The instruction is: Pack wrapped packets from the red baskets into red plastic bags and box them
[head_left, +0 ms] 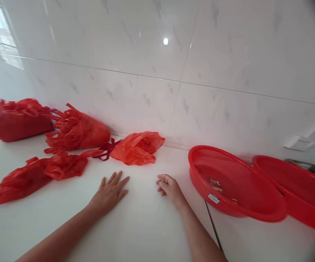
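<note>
My left hand [110,193] lies flat on the white tabletop [141,225], palm down with its fingers spread and nothing in it. To its right, my right hand [169,189] is turned on its side over the table, fingers loosely curled and a little apart, with no object visible in them. Beyond both hands, against the wall, sits a crumpled thin red plastic bag [137,148]. Right of my right hand stands a round red plastic basket [236,182] with slotted sides and a white label; a few small pale pieces lie inside it.
A second red basket [301,189] stands at the far right. On the left are a long knotted red bag [23,182], a stuffed red bag [83,131] and a boxy red bag [22,120]. A marbled tile wall [146,47] closes off the back. A dark seam crosses the tabletop.
</note>
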Motion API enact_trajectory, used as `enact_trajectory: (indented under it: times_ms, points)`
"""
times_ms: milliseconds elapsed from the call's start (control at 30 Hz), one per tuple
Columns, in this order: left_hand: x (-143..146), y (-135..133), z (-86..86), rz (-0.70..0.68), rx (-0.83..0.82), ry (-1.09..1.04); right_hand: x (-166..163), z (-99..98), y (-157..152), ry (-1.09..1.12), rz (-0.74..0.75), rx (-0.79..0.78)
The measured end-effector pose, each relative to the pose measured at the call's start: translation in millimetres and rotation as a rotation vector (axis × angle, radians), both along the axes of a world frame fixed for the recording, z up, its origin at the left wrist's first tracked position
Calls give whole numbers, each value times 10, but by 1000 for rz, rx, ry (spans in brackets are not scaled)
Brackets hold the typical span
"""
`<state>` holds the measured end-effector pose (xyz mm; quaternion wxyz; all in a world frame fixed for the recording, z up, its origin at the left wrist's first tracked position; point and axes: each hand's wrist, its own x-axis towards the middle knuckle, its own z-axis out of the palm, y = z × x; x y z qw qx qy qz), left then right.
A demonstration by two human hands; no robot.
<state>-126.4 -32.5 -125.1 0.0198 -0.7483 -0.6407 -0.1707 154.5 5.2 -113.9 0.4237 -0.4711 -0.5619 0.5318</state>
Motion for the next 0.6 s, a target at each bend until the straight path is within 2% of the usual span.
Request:
enact_trajectory:
  times_ms: [100,200,267,300,367,400,500,600]
  points:
    - [274,94,-79,-95,-124,-2,-95,108,-203,-250,-33,224]
    - [318,147,-31,-80,-137,-3,85,436,-466,-489,-65,577]
    - [306,157,10,-77,-141,-3,404,711,-603,-609,-259,715]
    - [301,156,22,-75,-143,-5,605,834,-649,-695,-368,725]
    - [300,152,27,-74,-144,-14,1020,1007,-709,-907,-505,592]
    - [302,151,21,-76,-143,-20,1203,1048,-734,-989,-499,475]
    - [301,158,-16,-81,-133,-30,1538,1015,-859,-1130,-301,190]
    - [290,177,-53,-83,-106,-16,1545,922,-1085,-1197,-208,165]
